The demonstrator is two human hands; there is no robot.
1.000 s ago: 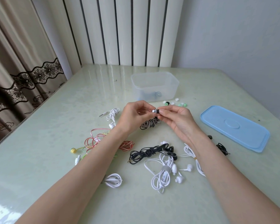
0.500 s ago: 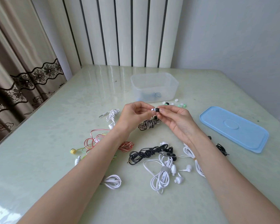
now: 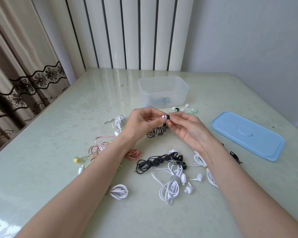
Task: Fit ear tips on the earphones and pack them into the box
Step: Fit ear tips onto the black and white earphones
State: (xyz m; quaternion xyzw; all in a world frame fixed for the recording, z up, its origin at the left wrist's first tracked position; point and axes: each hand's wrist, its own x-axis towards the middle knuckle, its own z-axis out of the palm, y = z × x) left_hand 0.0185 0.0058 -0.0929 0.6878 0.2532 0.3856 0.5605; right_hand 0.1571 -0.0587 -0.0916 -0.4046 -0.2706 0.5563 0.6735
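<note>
My left hand [image 3: 139,124] pinches a white-and-black earbud [image 3: 164,116] above the table. My right hand [image 3: 187,129] pinches a black ear tip [image 3: 168,116] that touches the earbud's end. The earbud's black-and-white striped cable bundle [image 3: 157,132] lies just below the hands. The clear plastic box [image 3: 163,91] stands behind them with a bluish earphone coil inside. Loose white, green and black ear tips [image 3: 183,109] lie to the right of the box.
A blue lid [image 3: 248,134] lies at the right. Other earphones are scattered near me: black [image 3: 155,162], several white [image 3: 172,184], red-orange [image 3: 100,148], yellow-green bud [image 3: 76,159]. Curtain at left, radiator behind the table.
Both hands have lifted slightly and the black ear tip has been pressed closer onto the earbud. The rest of the table looks the same.
</note>
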